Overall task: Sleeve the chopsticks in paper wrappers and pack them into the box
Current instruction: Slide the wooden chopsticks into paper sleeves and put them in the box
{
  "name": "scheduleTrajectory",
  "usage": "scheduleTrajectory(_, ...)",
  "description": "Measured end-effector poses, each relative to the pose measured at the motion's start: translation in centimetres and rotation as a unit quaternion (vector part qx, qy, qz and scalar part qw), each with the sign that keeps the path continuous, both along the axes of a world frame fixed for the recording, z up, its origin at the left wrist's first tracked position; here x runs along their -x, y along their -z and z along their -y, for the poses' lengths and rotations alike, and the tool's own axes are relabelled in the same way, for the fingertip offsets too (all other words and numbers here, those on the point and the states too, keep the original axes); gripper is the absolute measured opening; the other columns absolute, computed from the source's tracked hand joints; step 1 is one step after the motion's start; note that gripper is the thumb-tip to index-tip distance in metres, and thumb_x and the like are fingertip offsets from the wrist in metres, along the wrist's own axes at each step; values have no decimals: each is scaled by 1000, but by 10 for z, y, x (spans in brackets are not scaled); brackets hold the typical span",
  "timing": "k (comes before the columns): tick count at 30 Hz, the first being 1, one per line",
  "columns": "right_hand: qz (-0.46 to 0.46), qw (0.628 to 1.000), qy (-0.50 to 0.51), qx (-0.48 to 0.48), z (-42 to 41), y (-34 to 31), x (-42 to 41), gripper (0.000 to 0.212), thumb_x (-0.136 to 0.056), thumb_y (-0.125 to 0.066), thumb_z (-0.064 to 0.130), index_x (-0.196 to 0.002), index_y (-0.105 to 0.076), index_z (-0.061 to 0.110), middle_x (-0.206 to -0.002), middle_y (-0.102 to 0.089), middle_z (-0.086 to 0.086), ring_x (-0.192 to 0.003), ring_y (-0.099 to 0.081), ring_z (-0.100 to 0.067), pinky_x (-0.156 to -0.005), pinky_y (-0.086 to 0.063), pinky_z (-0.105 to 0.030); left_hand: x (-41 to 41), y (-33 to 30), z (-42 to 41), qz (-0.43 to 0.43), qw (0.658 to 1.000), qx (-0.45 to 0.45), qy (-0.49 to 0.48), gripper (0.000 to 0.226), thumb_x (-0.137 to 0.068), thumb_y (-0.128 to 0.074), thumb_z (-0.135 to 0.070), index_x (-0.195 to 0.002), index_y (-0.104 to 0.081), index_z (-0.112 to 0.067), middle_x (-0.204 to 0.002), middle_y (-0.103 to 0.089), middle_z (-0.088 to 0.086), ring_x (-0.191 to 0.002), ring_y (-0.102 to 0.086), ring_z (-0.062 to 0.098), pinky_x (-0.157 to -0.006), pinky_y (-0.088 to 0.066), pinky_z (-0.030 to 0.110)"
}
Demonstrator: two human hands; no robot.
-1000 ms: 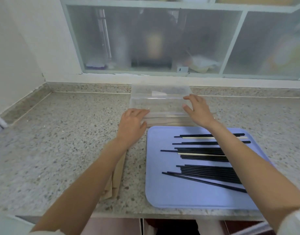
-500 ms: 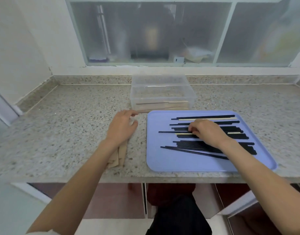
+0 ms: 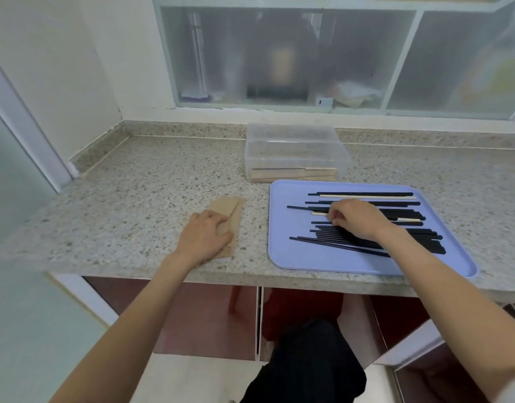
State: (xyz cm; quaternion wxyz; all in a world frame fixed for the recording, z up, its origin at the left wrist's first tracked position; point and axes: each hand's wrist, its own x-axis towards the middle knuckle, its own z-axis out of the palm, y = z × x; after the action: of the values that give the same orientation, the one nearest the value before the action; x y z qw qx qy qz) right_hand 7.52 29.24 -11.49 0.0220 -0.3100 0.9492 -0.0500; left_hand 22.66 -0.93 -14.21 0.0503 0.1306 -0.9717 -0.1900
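Note:
Several black chopsticks [image 3: 401, 203] and a few pale ones lie on a blue tray [image 3: 282, 257] at the right. My right hand [image 3: 358, 219] rests on the middle of the pile, fingertips curled and pinching at chopsticks near their left ends. A small stack of brown paper wrappers [image 3: 225, 206] lies left of the tray, and my left hand [image 3: 205, 238] lies flat on its near part, thumb on the paper. A clear plastic box [image 3: 294, 154] stands behind the tray and holds sleeved chopsticks along its front wall.
The speckled stone counter [image 3: 134, 199] runs to a wall at the left and a frosted glass window [image 3: 279, 59] at the back. Its front edge is just below the tray. Cabinet doors and my dark-clothed leg show beneath.
Both hands left the box. My left hand drew back onto the paper wrappers; my right hand came down onto the chopsticks on the tray and its fingers have curled.

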Motion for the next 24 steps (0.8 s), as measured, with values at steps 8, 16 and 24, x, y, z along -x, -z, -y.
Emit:
scheduleTrajectory(8,-52,996,70,-21,9,6,4,12,-92,-50,16,-98,-61,17,-102,-63,-4,-92,-59,-25,-71,-43,-32,0,-6,3,-55,994,-90,1,43,-88,-62,-27,-130,-54,-18,-129,-53,6,-115,-51,20,-96,-40,30)
scheduleTrajectory(16,22,1000,-12,-2,26,-1,2,9,-93,-55,20,-99,-61,18,-101,-55,-1,-92,-50,-16,-79,-41,-28,0,-10,11,-34,993,-112,-31,55,-79,-74,-29,-128,-54,-14,-118,-59,4,-100,-56,17,-80,-41,23)
scheduleTrajectory(24,-171,984,-50,-2,39,-11,-25,6,-99,-36,17,-104,-39,15,-77,-54,-6,-54,-34,-24,-50,-21,-32,4,-22,14,-27,978,-195,-63,69,-78,-76,-22,-138,-42,-17,-90,-62,-3,-94,-61,18,-84,-44,29)
